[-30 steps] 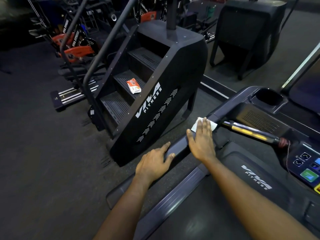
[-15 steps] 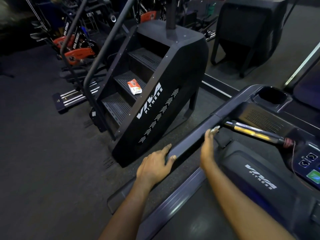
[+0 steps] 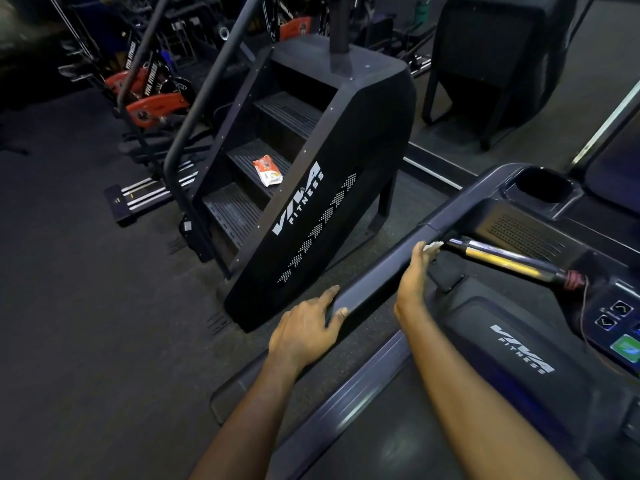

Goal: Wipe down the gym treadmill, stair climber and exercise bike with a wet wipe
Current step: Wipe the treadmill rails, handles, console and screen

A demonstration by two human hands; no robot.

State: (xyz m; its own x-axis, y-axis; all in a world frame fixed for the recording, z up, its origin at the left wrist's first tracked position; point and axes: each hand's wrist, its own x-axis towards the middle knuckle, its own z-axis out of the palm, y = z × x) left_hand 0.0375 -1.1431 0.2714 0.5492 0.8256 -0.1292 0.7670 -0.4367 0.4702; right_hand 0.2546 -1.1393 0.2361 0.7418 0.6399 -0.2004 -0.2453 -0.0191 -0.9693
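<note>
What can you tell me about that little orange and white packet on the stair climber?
The small orange and white soft plastic packet looks like a wipes pack, glossy and crinkled. It lies flat, slightly askew, toward the right end of the black ribbed middle visible step of the black stair climber. Only that step touches it.

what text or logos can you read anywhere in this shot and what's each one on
"VIVA FITNESS": white, on the stair climber side panel.
"VIVA FITNESS": white, on the treadmill motor cover.
"VIVA FITNESS": on the exercise bike frames, small and barely legible.
Too small to read: print on the wipe packet lying on a stair climber step.
No words: the console buttons show only arrows.
</note>
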